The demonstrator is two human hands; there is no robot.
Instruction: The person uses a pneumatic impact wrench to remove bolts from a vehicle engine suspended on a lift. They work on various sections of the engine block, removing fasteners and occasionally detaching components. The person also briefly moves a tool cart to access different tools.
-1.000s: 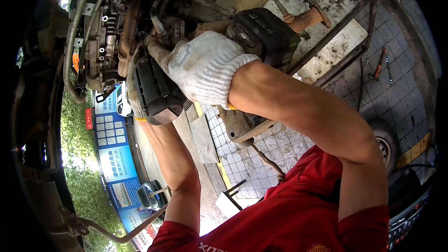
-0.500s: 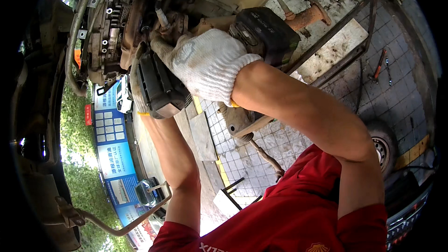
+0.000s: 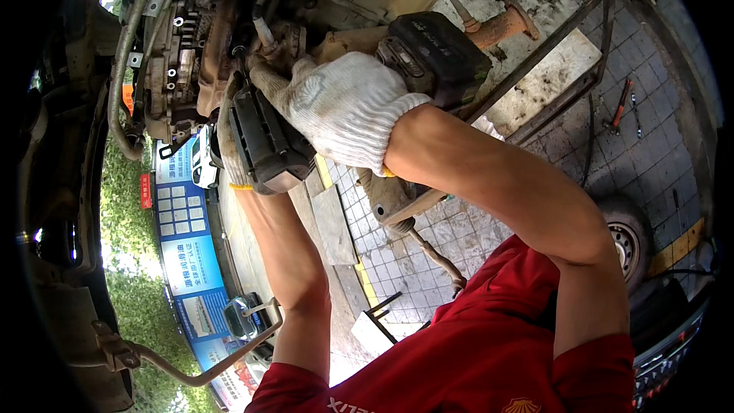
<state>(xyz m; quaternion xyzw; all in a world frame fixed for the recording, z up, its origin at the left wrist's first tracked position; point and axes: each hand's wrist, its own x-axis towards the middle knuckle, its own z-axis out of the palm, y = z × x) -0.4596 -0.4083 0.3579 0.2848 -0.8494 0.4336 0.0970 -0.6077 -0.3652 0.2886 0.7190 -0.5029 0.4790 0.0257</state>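
Observation:
A black cordless impact wrench (image 3: 264, 138) points its nose up at a greasy part of the car's underside. My right hand (image 3: 340, 103), in a white knitted glove, is wrapped round its handle. The bulky black battery (image 3: 451, 61) juts out to the right past the wrist. Along the tool's left side lies my gloved left hand (image 3: 227, 134), its fingers mostly hidden, holding the body. The nose meets the assembly near a flange and a pipe (image 3: 264, 30), where the glove and shadow hide the exact contact.
To the left of the tool are an exposed metal engine or gearbox face (image 3: 172, 69) and a curved pipe (image 3: 122, 99). A rusty flanged pipe (image 3: 497, 27) sits at upper right, above a metal-framed stand (image 3: 566, 76). Hand tools (image 3: 623, 107) and a wheel (image 3: 627, 245) are on the tiled floor.
Both hands keep their grip on the impact wrench. The tool and hands have shifted only very slightly in the picture.

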